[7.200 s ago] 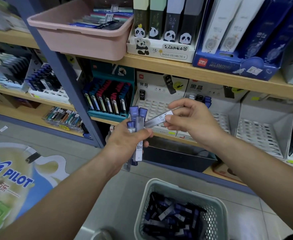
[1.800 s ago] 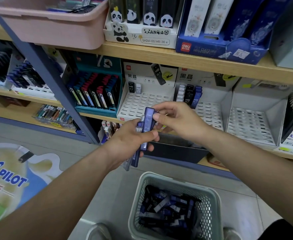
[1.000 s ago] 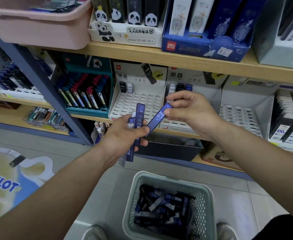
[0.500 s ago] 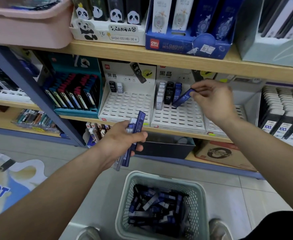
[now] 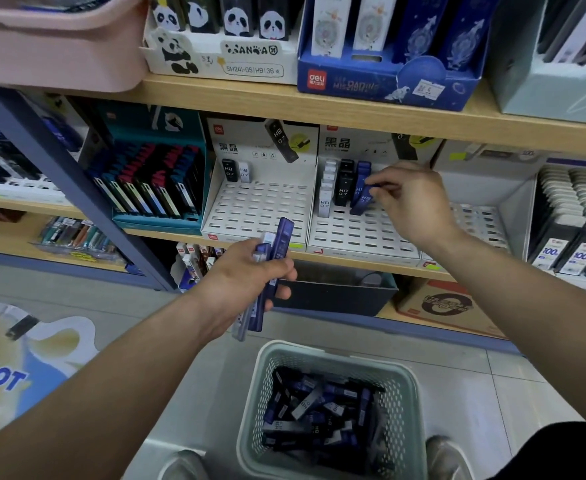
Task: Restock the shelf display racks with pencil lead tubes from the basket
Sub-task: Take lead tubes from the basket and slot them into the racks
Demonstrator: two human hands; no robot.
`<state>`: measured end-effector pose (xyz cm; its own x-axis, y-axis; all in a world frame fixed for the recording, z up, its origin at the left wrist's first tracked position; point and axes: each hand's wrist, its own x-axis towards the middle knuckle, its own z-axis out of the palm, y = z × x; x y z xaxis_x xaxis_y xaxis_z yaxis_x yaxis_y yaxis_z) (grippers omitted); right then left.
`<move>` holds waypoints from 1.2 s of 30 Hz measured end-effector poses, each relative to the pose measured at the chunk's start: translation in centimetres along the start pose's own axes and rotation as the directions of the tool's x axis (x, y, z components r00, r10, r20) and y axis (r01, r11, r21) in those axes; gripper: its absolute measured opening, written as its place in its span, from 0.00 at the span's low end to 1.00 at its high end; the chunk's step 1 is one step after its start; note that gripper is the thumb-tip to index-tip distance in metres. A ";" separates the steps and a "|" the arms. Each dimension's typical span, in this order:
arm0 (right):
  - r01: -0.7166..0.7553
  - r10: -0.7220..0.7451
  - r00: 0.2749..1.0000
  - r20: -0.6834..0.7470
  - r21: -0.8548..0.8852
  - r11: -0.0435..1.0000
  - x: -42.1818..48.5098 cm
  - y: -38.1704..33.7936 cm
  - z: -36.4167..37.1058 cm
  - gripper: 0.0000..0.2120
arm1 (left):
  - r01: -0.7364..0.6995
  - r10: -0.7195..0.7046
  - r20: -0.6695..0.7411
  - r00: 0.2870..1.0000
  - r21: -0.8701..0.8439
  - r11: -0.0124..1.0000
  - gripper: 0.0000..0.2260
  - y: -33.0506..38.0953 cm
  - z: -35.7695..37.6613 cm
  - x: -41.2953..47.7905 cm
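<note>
A blue lead tube is pinched at its top in the right grip, tilted in the white display rack beside black tubes near the shelf's back edge. A bundle of tubes is clamped in the left grip. More are heaped in the basket on the floor.

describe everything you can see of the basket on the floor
The basket is pale grey-green plastic, rectangular with rounded corners, a smooth rim and perforated walls. It stands upright and open-topped on the tiled floor, holding a loose heap of dark blue and grey lead tubes. The left hand and right hand are higher up, clear of it.
</note>
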<state>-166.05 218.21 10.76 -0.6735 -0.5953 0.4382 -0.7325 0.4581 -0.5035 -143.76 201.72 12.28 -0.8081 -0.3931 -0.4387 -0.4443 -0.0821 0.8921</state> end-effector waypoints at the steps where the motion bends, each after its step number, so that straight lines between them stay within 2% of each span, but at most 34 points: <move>1: 0.030 -0.030 1.000 0.005 -0.024 0.999 0.0 -0.1 0.3 0.09 | 0.001 -0.001 -0.001 1.000 -0.001 1.000 0.03 0.0 0.0 0.0; 3: 0.041 -0.039 0.999 0.034 -0.065 0.997 0.0 -0.3 0.7 0.11 | 0.001 -0.001 -0.005 1.000 0.000 1.000 0.03 -0.1 -0.1 0.0; 7: -0.051 0.061 0.991 0.118 -0.082 0.995 -0.3 -0.3 1.0 0.15 | -0.001 0.001 -0.002 1.000 -0.002 1.000 0.03 -0.1 -0.4 -0.2; 11: -0.061 0.068 0.994 0.083 -0.085 0.995 -0.5 -1.9 0.2 0.19 | -0.010 0.010 0.012 1.000 -0.003 1.000 0.02 0.1 -0.3 -0.3; 13: -0.066 0.060 0.992 0.107 0.046 0.997 -0.6 -4.0 -0.1 0.14 | -0.017 0.017 0.024 1.000 -0.004 1.000 0.02 0.3 -0.2 -0.5; 16: -0.240 0.077 0.916 0.394 0.386 0.891 -1.3 -7.9 0.0 0.10 | -0.029 0.030 0.051 0.998 -0.010 1.000 0.02 0.5 0.1 -0.6; 17: -0.289 0.056 0.878 0.475 0.434 0.853 -1.6 -8.7 0.3 0.11 | -0.032 0.032 0.061 0.998 -0.010 0.999 0.02 0.5 0.2 -0.7; 19: -0.324 0.017 0.844 0.537 0.484 0.812 -1.9 -9.6 0.7 0.09 | -0.041 0.042 0.091 0.995 -0.009 0.999 0.03 0.6 0.3 -0.8; 22: -0.355 0.031 0.855 0.517 0.542 0.762 -1.9 -9.4 1.0 0.04 | -0.057 0.058 0.129 0.990 -0.010 0.998 0.05 0.6 0.4 -0.9; 26: -0.406 0.054 0.857 0.513 0.607 0.683 -1.7 -8.0 0.3 0.04 | -0.048 0.054 0.110 0.992 -0.052 0.997 0.08 0.7 0.1 -0.7; 31: -0.472 0.081 0.842 0.533 0.657 0.587 -1.6 -7.3 -0.4 0.05 | -0.059 0.064 0.054 0.997 -0.084 0.995 0.05 0.7 0.0 -0.3; 34: -0.455 0.086 0.856 0.509 0.665 0.593 -1.7 -7.4 -0.3 0.05 | -0.085 0.086 0.017 0.996 -0.042 0.995 0.07 0.5 0.2 0.0; 36: -0.449 0.108 0.863 0.493 0.652 0.611 -1.8 -7.3 -0.4 0.10 | -0.094 0.094 -0.005 0.996 -0.025 0.995 0.09 0.4 0.4 0.2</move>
<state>-159.51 216.20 13.93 -0.6115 -0.7901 -0.0435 -0.0804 0.1168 -0.9899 -144.25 201.98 12.55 -0.8445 -0.4035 -0.3522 -0.3564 -0.0674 0.9319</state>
